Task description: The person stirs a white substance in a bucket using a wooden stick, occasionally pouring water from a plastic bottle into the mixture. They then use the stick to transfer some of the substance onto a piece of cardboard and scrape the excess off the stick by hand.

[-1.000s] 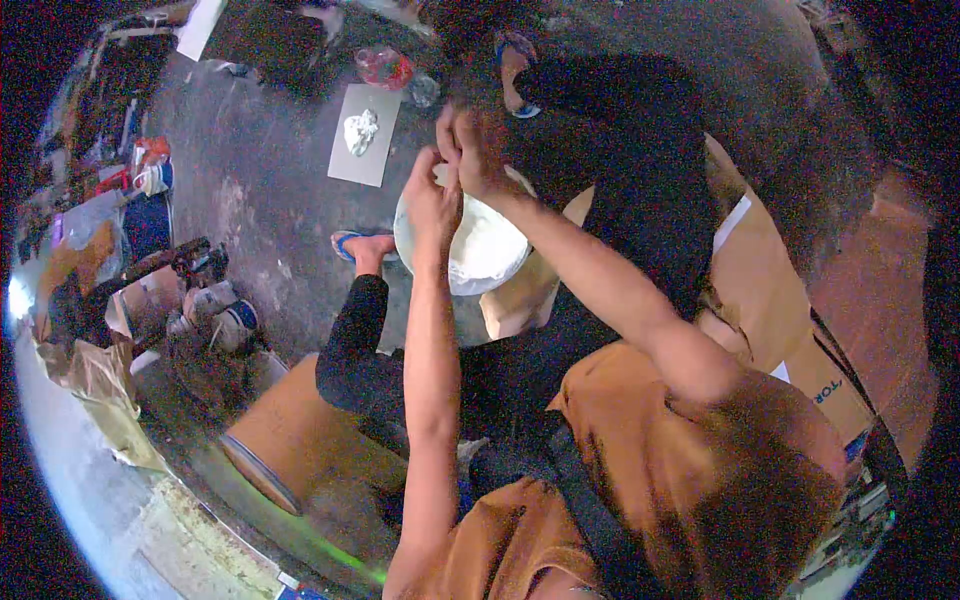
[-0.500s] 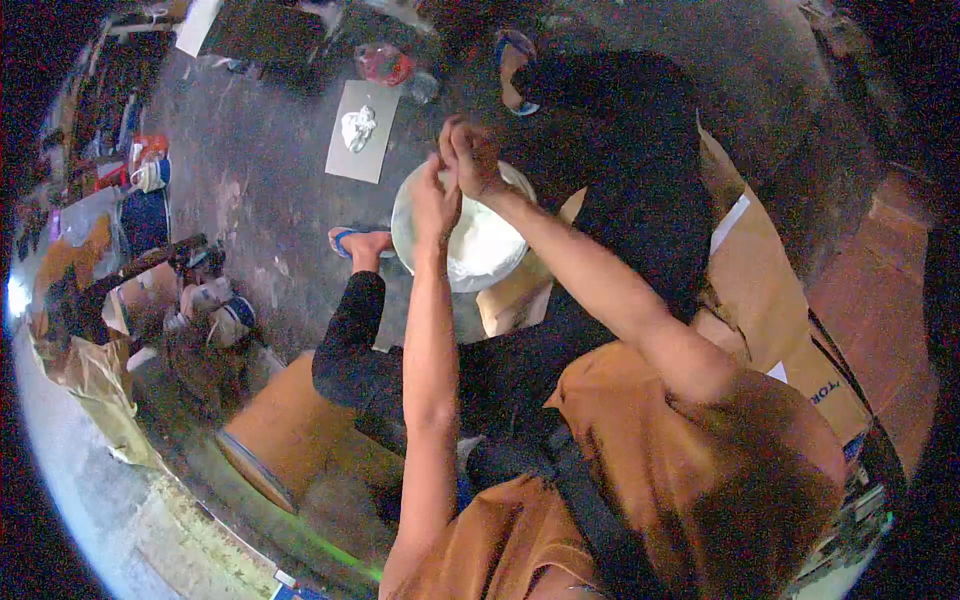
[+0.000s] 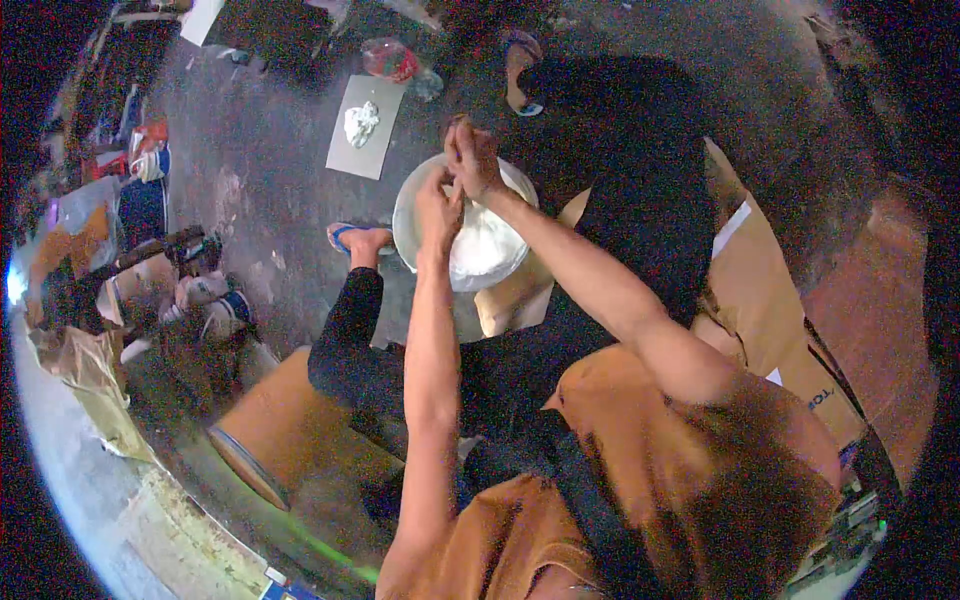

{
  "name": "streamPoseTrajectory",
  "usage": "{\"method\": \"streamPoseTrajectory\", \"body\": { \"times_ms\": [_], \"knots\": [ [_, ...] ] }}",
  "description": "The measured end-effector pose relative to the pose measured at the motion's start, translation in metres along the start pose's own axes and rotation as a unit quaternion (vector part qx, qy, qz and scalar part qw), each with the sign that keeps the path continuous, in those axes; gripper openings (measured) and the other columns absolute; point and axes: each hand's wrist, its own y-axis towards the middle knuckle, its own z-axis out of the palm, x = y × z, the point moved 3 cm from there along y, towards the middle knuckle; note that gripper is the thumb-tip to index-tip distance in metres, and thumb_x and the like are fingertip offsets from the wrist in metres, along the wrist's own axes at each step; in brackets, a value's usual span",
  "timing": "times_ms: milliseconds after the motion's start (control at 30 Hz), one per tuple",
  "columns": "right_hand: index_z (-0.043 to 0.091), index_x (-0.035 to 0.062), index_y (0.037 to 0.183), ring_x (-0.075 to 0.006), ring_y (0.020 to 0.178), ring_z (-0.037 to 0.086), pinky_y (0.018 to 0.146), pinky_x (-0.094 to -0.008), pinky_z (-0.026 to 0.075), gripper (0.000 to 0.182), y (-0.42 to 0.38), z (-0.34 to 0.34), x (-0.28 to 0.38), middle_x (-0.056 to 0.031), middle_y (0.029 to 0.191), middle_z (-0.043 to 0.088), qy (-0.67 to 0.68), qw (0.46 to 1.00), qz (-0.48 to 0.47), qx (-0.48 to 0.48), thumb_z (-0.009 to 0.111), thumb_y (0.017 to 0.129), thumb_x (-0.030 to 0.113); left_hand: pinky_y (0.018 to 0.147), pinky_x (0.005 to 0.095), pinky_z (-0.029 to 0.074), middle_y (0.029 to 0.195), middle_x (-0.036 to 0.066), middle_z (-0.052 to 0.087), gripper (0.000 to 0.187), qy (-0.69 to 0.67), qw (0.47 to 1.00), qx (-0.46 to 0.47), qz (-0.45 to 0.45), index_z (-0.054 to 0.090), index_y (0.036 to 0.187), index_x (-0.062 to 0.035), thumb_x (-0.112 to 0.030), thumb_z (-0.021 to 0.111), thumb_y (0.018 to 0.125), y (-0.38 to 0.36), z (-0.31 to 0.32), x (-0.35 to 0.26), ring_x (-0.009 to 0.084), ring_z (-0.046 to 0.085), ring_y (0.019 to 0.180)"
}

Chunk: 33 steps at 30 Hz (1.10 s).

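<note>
A round white basin with white material inside stands on the floor between the legs. Above its far part, my left hand and my right hand are close together, fingers bent towards each other. Both look closed in a pinch; whatever lies between the fingers is too small to make out. Beyond the basin to the left, a white lump rests on a pale flat board.
A clear plastic bag with something red lies behind the board. Cardboard is at the right, a brown drum at the lower left. Several bags and other items line the left side. My sandalled feet flank the basin.
The fingers of both hands have bent further and my left hand has dropped slightly towards the basin. The view has shifted a little.
</note>
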Motion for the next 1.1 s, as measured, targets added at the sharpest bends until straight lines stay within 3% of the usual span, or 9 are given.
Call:
{"method": "streamPoseTrajectory", "body": {
  "times_ms": [200, 300, 367, 433, 500, 633, 800, 900, 1100],
  "knots": [
    [0.038, 0.0092, 0.058, -0.0100, 0.041, 0.032, 0.041, -0.0260, 0.025, 0.058, 0.022, -0.011, 0.104, 0.0001, 0.048, 0.035, 0.018, 0.998, 0.044, -0.030, 0.030, 0.091, 0.057, 0.065, 0.0334, 0.044, 0.078, 0.017, 0.060, 0.020, -0.051, 0.998, -0.008, -0.022, 0.054, 0.082, 0.0025, -0.017, 0.058, 0.081, 0.011, -0.038, -0.101, 0.0259, 0.058, 0.069],
    [0.040, 0.0091, 0.061, -0.0101, 0.041, 0.034, 0.041, -0.0252, 0.025, 0.057, 0.013, -0.003, 0.053, 0.0002, 0.048, 0.036, 0.020, 0.999, -0.015, -0.039, 0.029, 0.092, 0.055, 0.067, 0.0324, 0.044, 0.079, 0.017, 0.061, 0.020, -0.015, 0.999, -0.034, 0.033, 0.056, 0.083, 0.0019, -0.018, 0.059, 0.082, 0.016, -0.027, -0.068, 0.0278, 0.059, 0.074],
    [0.042, 0.0078, 0.064, -0.0101, 0.043, 0.036, 0.041, -0.0253, 0.027, 0.053, -0.003, -0.003, 0.026, -0.0010, 0.049, 0.037, 0.132, 0.988, 0.067, -0.040, 0.031, 0.093, 0.051, 0.072, 0.0355, 0.046, 0.082, 0.017, 0.062, 0.020, 0.066, 0.996, -0.026, 0.046, 0.059, 0.087, 0.0009, -0.019, 0.058, 0.082, 0.003, -0.004, -0.011, 0.0311, 0.061, 0.078],
    [0.042, 0.0072, 0.066, -0.0101, 0.043, 0.037, 0.041, -0.0255, 0.028, 0.052, -0.001, -0.006, 0.019, -0.0017, 0.049, 0.038, 0.026, 0.998, 0.049, -0.040, 0.032, 0.094, 0.050, 0.075, 0.0395, 0.046, 0.082, 0.019, 0.062, 0.022, 0.059, 0.998, 0.012, -0.027, 0.060, 0.089, 0.0016, -0.019, 0.057, 0.082, -0.001, 0.003, -0.011, 0.0337, 0.061, 0.081],
    [0.043, 0.0064, 0.067, -0.0114, 0.043, 0.038, 0.041, -0.0267, 0.029, 0.051, 0.006, -0.013, 0.018, -0.0027, 0.049, 0.039, -0.043, 0.998, 0.018, -0.042, 0.032, 0.094, 0.048, 0.074, 0.0373, 0.046, 0.081, 0.019, 0.062, 0.021, 0.008, 0.998, -0.033, 0.047, 0.058, 0.089, 0.0030, -0.017, 0.058, 0.082, 0.010, 0.005, -0.022, 0.0321, 0.060, 0.079],
    [0.044, 0.0051, 0.069, -0.0162, 0.042, 0.040, 0.042, -0.0304, 0.032, 0.047, 0.030, -0.017, 0.121, -0.0049, 0.049, 0.039, -0.064, 0.996, -0.050, -0.024, 0.032, 0.095, 0.043, 0.068, 0.0321, 0.045, 0.080, 0.018, 0.061, 0.017, -0.093, 0.995, -0.010, 0.044, 0.054, 0.089, 0.0038, -0.010, 0.056, 0.080, 0.019, -0.029, -0.096, 0.0262, 0.058, 0.072],
    [0.040, 0.0059, 0.064, -0.0163, 0.041, 0.039, 0.042, -0.0299, 0.030, 0.050, 0.003, -0.009, 0.018, -0.0038, 0.048, 0.038, -0.216, 0.961, -0.148, -0.093, 0.029, 0.095, 0.043, 0.068, 0.0347, 0.045, 0.081, 0.018, 0.060, 0.019, 0.004, 0.997, 0.055, -0.047, 0.055, 0.093, 0.0013, -0.012, 0.054, 0.080, 0.012, 0.006, -0.009, 0.0270, 0.058, 0.073],
    [0.040, 0.0059, 0.065, -0.0173, 0.042, 0.039, 0.043, -0.0310, 0.029, 0.050, 0.007, -0.016, 0.013, -0.0040, 0.049, 0.038, -0.077, 0.990, 0.116, 0.016, 0.029, 0.095, 0.044, 0.071, 0.0355, 0.044, 0.083, 0.018, 0.059, 0.021, -0.017, 1.000, 0.016, -0.005, 0.055, 0.096, -0.0002, -0.016, 0.052, 0.081, 0.002, 0.010, -0.031, 0.0284, 0.059, 0.078],
    [0.040, 0.0054, 0.064, -0.0164, 0.045, 0.037, 0.044, -0.0301, 0.029, 0.050, 0.025, -0.018, 0.122, -0.0049, 0.055, 0.037, -0.080, 0.993, -0.089, -0.024, 0.031, 0.095, 0.043, 0.072, 0.0341, 0.045, 0.085, 0.015, 0.062, 0.023, -0.105, 0.994, 0.013, 0.022, 0.055, 0.092, 0.0006, -0.020, 0.055, 0.082, 0.015, -0.026, -0.088, 0.0270, 0.060, 0.078]
  ]
}}
